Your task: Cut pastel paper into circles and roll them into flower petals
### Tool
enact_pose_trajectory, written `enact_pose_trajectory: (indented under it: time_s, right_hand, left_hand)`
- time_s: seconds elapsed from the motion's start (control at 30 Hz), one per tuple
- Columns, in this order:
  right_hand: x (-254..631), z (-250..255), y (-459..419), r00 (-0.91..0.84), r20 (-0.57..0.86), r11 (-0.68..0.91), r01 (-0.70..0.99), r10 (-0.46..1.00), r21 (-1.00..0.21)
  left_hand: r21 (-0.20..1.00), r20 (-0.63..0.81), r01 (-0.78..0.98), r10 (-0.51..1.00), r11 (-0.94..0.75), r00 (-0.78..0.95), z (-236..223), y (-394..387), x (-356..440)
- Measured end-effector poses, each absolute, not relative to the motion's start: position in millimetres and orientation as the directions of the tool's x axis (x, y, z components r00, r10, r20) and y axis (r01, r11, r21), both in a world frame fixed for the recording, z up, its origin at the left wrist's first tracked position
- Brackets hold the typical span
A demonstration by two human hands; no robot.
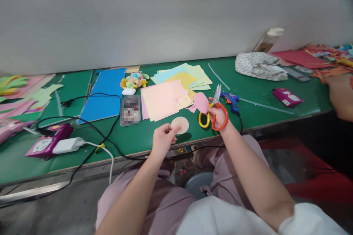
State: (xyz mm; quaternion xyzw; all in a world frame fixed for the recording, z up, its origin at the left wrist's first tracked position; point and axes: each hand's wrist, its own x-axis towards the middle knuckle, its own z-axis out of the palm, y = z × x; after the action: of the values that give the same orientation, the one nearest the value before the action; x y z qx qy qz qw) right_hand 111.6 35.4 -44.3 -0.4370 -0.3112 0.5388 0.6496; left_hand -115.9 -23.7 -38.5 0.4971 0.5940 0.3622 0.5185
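Nearest is a lap in mauve trousers (176,205), and just past it both hands are over the near edge of a green tabletop (149,128). Left hand (164,136) has a pale paper disc (182,126) pinched between thumb and fingers, basically no gap left. Right hand (220,116) is curled round the scissors (217,93) (one yellow loop, one red, blades pointing far), with a pink paper piece (201,102) at the fingertips too. Can't really tell which fingers are through the loops.

Over on the near left there's a purple packet (63,133) with a white plug adapter (67,145) against it. Bit farther in, a blue glue gun (234,102) lies just right of the scissors, and pale pink and cream sheets (162,99) sit left of them. Farther still: a fan of yellow, blue and green paper (202,77) in the middle, a blue board (106,95) to the left, and a patterned cloth bundle (256,65) plus a bottle (268,40) far right, by the grey wall (165,14).
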Motion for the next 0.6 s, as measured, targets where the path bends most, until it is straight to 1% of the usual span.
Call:
enact_pose_trajectory:
  time_s: [0.13, 0.27, 0.43, 0.6]
  right_hand:
    - [96, -31, 21, 0.299, 0.035, 0.113, -0.247, 0.954, -0.962]
    - [76, -13, 7, 0.265, 0.122, 0.152, -0.097, 0.957, -0.984]
    - [61, -6, -5, 0.244, 0.183, 0.184, 0.016, 0.953, -0.983]
    - [54, -7, -11, 0.180, 0.211, 0.205, 0.053, 0.961, -0.977]
  left_hand:
    - [0.953, -0.245, 0.193, 0.969, 0.236, 0.025, -41, -24, -117]
    - [0.967, -0.219, 0.146, 0.974, 0.208, 0.065, -38, -24, -117]
    - [0.979, -0.193, 0.094, 0.975, 0.184, 0.110, -34, -23, -118]
    - [0.978, -0.201, 0.090, 0.972, 0.190, 0.123, -36, -22, -119]
